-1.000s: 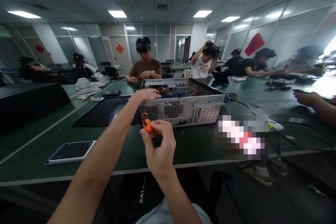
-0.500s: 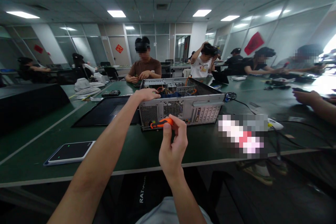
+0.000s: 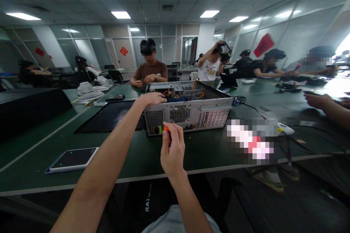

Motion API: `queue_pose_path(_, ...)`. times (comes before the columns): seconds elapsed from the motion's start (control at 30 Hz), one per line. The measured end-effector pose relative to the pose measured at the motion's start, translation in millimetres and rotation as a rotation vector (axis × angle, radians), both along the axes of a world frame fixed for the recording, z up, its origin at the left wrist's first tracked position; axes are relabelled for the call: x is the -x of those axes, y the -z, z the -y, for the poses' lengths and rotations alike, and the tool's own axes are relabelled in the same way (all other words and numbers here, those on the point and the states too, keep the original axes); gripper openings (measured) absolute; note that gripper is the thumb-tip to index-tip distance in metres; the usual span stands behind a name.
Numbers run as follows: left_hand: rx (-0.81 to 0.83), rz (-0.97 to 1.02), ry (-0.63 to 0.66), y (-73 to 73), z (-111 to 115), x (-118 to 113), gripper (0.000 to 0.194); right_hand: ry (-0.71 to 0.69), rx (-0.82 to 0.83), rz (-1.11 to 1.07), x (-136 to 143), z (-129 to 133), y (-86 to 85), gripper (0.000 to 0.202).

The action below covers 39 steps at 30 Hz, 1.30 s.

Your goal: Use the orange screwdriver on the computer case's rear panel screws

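An opened computer case lies on its side on the green table, its silver back panel facing me and wiring showing inside. My left hand is closed over the top edge of the case at its left corner, fingertips reaching to the inner side. In front of the back panel, my right hand is closed around a screwdriver. Only a bit of its orange handle shows; my fingers hide the rest, and I cannot tell whether its tip touches the panel.
A black side panel lies left of the case. Nearer me is a flat device with a dark top. White fans and a dark box stand farther left. Cables run on the right. A person sits opposite.
My right hand has moved slightly left and down and turned, so the screwdriver's orange handle, sideways before, is now mostly hidden. My left hand stays on the case edge.
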<state>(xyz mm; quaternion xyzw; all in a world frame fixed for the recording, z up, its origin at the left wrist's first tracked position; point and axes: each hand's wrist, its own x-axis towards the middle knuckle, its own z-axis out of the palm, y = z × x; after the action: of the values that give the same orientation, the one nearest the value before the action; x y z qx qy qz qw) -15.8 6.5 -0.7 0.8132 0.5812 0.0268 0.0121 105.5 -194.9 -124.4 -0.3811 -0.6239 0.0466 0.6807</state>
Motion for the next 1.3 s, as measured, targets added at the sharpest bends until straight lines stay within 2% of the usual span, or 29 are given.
queue_pose_path(0.23,-0.011,-0.015,0.024,2.9,-7,3,0.075,-0.058,0.212,0.081,6,-7,13.6,0.027)
queue_pose_path(0.5,-0.012,0.004,0.033,2.9,-7,4,0.073,0.063,0.433,0.355,5,-11,15.0,0.027)
queue_pose_path(0.6,-0.009,0.003,0.024,2.6,-6,3,0.074,0.118,0.498,0.405,-1,-16,17.5,0.019)
queue_pose_path(0.77,0.003,0.004,0.011,2.2,-5,2,0.075,0.158,0.559,0.417,-16,-23,22.2,0.006)
queue_pose_path(0.9,0.000,0.011,0.008,2.5,-6,2,0.075,0.156,0.580,0.442,-28,-22,17.4,0.013)
queue_pose_path(1.07,0.009,0.004,0.001,1.7,-6,2,0.074,0.298,0.567,0.438,-43,-19,8.2,0.012)
queue_pose_path(1.2,0.006,0.007,-0.007,0.4,-3,2,0.074,0.402,0.612,0.488,-59,-23,11.7,0.022)
queue_pose_path(1.3,0.002,0.012,-0.006,0.1,-2,2,0.074,0.427,0.674,0.558,-66,-27,18.2,0.028)
